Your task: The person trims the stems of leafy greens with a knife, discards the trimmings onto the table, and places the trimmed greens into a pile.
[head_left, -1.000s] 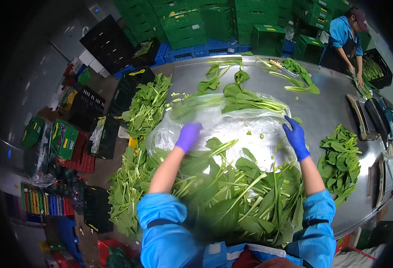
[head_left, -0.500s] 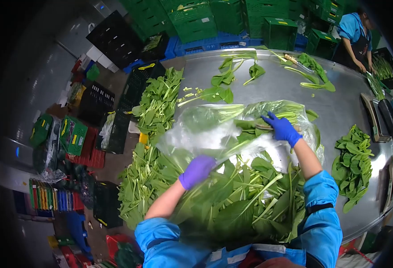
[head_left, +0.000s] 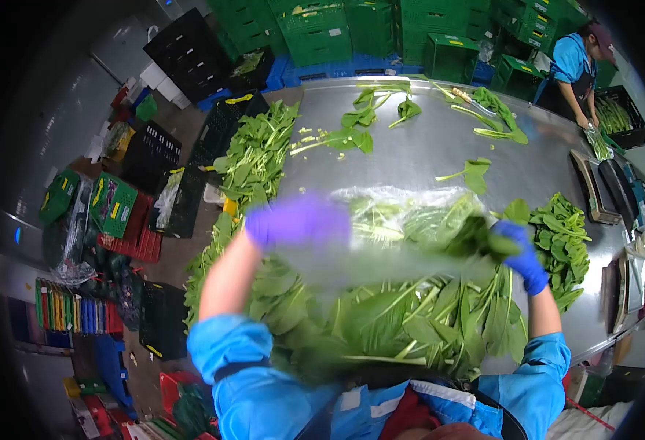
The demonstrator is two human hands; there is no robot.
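My left hand (head_left: 300, 222), in a purple glove, is smeared by motion above the left of the heap, so its fingers cannot be made out. At the right, my right hand (head_left: 519, 253) is closed on the dark leaves of some leafy greens (head_left: 473, 240). A blurred pale green streak, perhaps their stalks or plastic film, stretches from there toward my left hand. Just beyond, clear plastic bags (head_left: 366, 193) with greens inside lie on the steel table (head_left: 403, 161). Loose leafy greens (head_left: 381, 315) are heaped between my forearms.
More greens (head_left: 256, 150) are piled along the left edge, and a bunch (head_left: 561, 235) lies at the right. A knife (head_left: 482, 107) and stray leaves lie at the far side. Scales (head_left: 594, 187) stand at the right edge. A co-worker (head_left: 575, 70) handles greens beyond the far right corner.
My left hand has moved up and left, and my right hand down and right. The bags lie flatter beyond my hands. A loose leaf now shows on the table behind them.
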